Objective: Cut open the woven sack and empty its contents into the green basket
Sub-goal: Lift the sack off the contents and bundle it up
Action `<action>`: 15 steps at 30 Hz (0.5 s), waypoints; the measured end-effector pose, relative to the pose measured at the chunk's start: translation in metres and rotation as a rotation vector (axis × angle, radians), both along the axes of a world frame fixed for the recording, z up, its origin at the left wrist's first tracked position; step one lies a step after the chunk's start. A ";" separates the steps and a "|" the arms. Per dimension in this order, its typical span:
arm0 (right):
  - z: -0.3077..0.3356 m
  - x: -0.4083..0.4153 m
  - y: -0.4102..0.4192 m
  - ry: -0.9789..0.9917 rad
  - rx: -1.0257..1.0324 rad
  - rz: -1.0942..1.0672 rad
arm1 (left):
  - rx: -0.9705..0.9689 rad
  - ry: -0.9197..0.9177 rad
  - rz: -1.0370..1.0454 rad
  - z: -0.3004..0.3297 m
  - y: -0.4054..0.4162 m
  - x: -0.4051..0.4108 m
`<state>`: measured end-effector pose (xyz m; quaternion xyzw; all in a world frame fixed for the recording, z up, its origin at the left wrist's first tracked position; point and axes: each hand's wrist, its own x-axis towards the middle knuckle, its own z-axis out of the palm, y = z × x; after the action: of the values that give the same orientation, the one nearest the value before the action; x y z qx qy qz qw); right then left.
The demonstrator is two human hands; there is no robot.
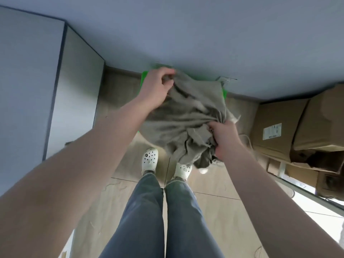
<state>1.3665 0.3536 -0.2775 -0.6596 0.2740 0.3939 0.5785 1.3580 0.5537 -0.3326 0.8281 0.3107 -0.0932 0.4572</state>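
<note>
A limp grey-beige woven sack (184,116) hangs crumpled in front of me, held up by both hands. My left hand (158,88) grips its far upper edge. My right hand (225,138) bunches the near frayed end. Under the sack, only slivers of the green basket (143,76) show at its left and right sides, against the wall. The basket's inside and any contents are hidden by the sack.
Stacked cardboard boxes (297,127) stand at the right by the wall. A grey cabinet panel (55,81) rises on the left. My feet in white clogs (149,158) stand on the wood-look floor just before the basket. Loose threads lie on the floor.
</note>
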 end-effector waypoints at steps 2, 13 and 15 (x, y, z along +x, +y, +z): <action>-0.001 0.005 0.004 0.040 0.005 0.002 | -0.216 -0.016 0.127 0.018 -0.004 -0.011; 0.014 0.039 0.022 0.239 0.339 -0.021 | 0.005 -0.233 -0.066 0.047 -0.077 -0.080; 0.017 0.053 0.011 0.150 0.215 0.022 | 0.043 -0.294 -0.048 0.042 -0.064 -0.077</action>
<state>1.4192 0.3643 -0.2606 -0.5656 0.2653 0.4755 0.6193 1.2811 0.4895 -0.2909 0.8496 0.2222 0.0247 0.4777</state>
